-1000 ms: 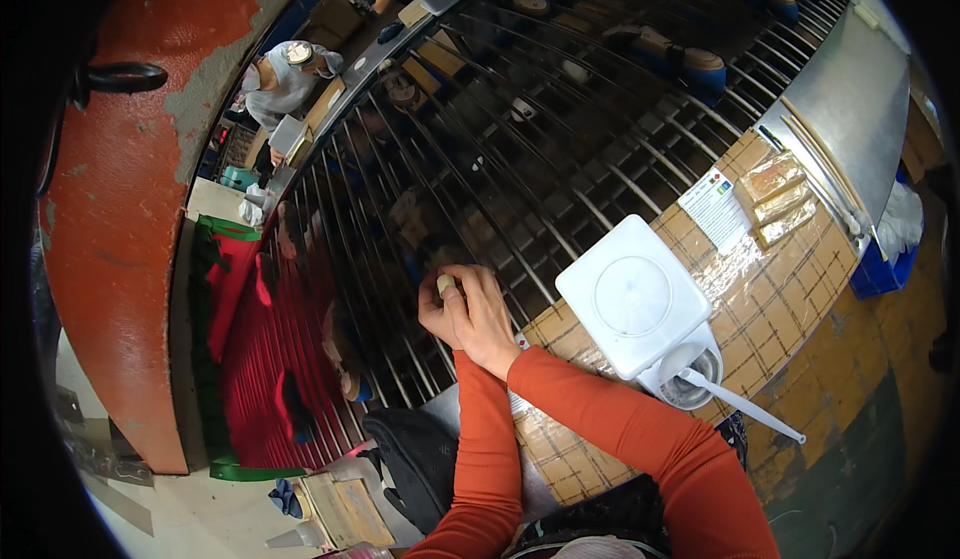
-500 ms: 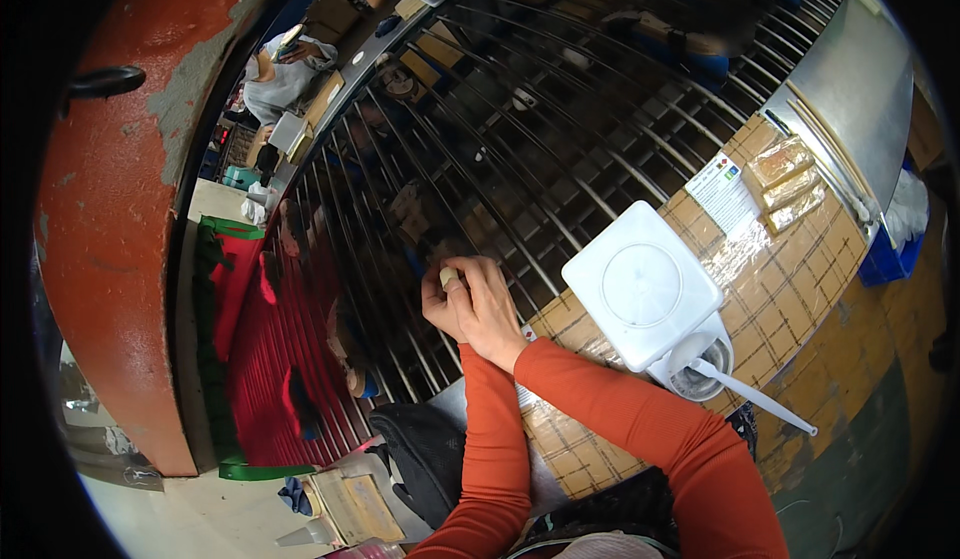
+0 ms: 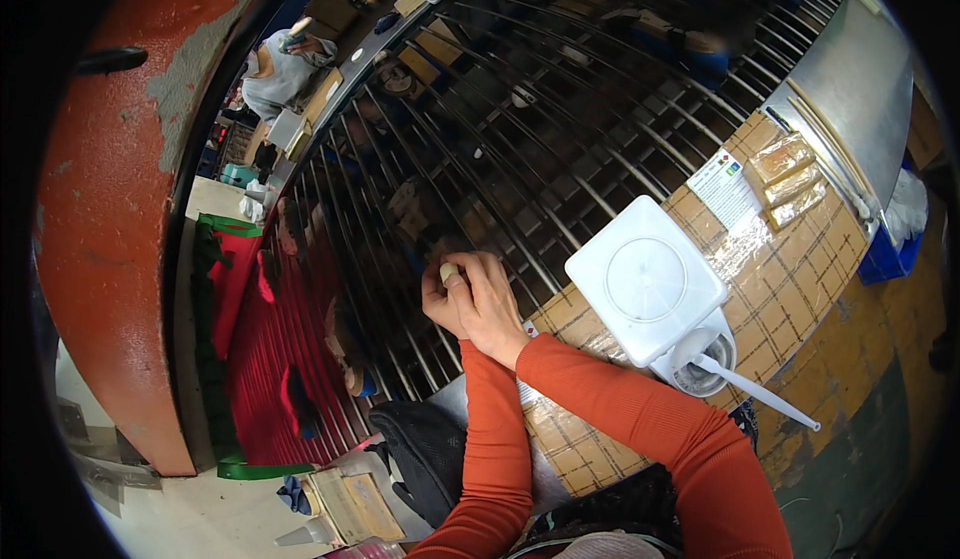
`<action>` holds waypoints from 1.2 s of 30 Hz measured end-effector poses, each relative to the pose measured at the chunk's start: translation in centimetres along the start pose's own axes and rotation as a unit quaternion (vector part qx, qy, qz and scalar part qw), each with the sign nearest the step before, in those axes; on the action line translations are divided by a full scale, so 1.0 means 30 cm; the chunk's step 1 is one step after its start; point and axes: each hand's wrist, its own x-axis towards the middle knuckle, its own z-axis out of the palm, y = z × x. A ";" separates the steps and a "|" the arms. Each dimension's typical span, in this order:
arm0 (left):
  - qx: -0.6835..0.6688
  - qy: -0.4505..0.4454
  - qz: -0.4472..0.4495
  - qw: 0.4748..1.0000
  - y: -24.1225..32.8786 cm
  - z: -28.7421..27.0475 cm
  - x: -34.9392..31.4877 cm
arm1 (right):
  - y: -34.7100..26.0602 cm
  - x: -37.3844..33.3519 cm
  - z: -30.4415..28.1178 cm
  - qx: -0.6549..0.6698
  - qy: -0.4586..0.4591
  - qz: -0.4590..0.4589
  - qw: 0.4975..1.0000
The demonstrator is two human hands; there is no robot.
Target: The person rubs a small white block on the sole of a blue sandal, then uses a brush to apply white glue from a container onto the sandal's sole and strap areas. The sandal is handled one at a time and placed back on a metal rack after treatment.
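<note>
Over the near edge of a rack of metal rods [image 3: 600,194], my two hands meet, wrists close together. My right hand [image 3: 490,304] lies over the other one, its fingers bent and closed. Mostly covered by it, my left hand [image 3: 436,304] is closed too. A small pale cap-like piece [image 3: 449,273] shows at the fingertips; whether it is held or worn on a finger I cannot tell. Anything else between the fingers is hidden. To the right stands a white square plastic container [image 3: 648,279], tipped into a cup [image 3: 712,364] with a white-handled brush [image 3: 760,397].
A cardboard-covered ledge [image 3: 780,289] carries a printed sheet [image 3: 725,194] and wrapped amber blocks [image 3: 790,179]. Shoes [image 3: 345,349] lie along the rods, partly under red light. A black bag [image 3: 420,459] sits near my left forearm. An orange metal post [image 3: 110,259] rises left; a co-worker [image 3: 283,74] is beyond.
My hands stay together in nearly the same spot, with a slight shift of the fingers. The co-worker in the background has moved the pale item they hold.
</note>
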 end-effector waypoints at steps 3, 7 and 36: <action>0.025 -0.022 0.011 0.999 0.003 -0.001 0.002 | -0.004 0.001 0.002 -0.002 0.009 -0.003 1.000; 0.020 -0.030 0.004 0.999 0.010 -0.003 0.001 | -0.014 0.004 -0.002 -0.027 0.028 -0.026 0.999; -0.180 -0.161 -0.108 0.964 0.107 0.078 -0.039 | 0.009 0.016 -0.013 -0.017 -0.043 0.018 0.999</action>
